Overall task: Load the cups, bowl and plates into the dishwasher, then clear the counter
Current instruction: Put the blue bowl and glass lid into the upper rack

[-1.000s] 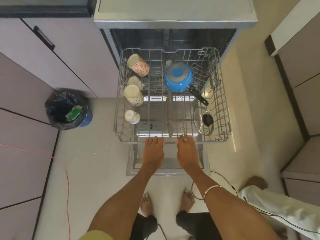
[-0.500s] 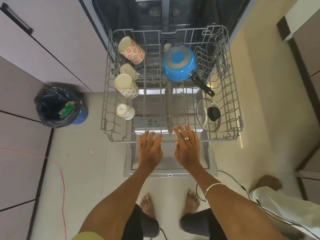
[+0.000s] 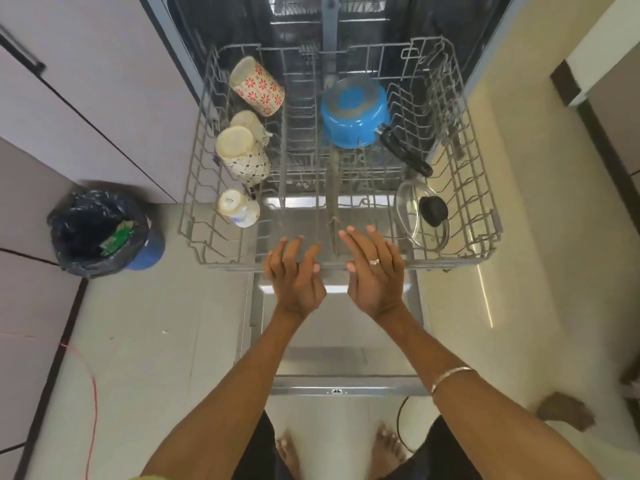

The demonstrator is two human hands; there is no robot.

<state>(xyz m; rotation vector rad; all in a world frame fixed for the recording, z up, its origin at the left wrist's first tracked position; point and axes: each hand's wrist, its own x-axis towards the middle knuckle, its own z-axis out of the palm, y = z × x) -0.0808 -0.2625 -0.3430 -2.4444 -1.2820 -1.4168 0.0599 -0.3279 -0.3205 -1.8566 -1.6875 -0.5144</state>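
Both hands, left hand (image 3: pixel 294 271) and right hand (image 3: pixel 375 271), hover with fingers spread, gripping nothing, over the front rim of the grey wire dishwasher rack (image 3: pixel 478 209), which holds patterned ceramic cups (image 3: pixel 242 157) along its left side.

The wire rack (image 3: pixel 481 188) of the dishwasher (image 3: pixel 346 386) stands pulled out over the open door. Along its left side 4 cups lie in a row: a flowered cup (image 3: pixel 258 86) at the back, tilted on its side, a small pale cup (image 3: pixel 247 124) partly hidden behind a patterned cup (image 3: pixel 244 155) (bottom up), and a small white cup (image 3: pixel 239 207) nearest the front. In the middle at the back a blue saucepan (image 3: pixel 353 112) sits upside down, its black handle pointing to the right front. At the right front a glass lid (image 3: pixel 420 216) with a black knob leans against the wires.
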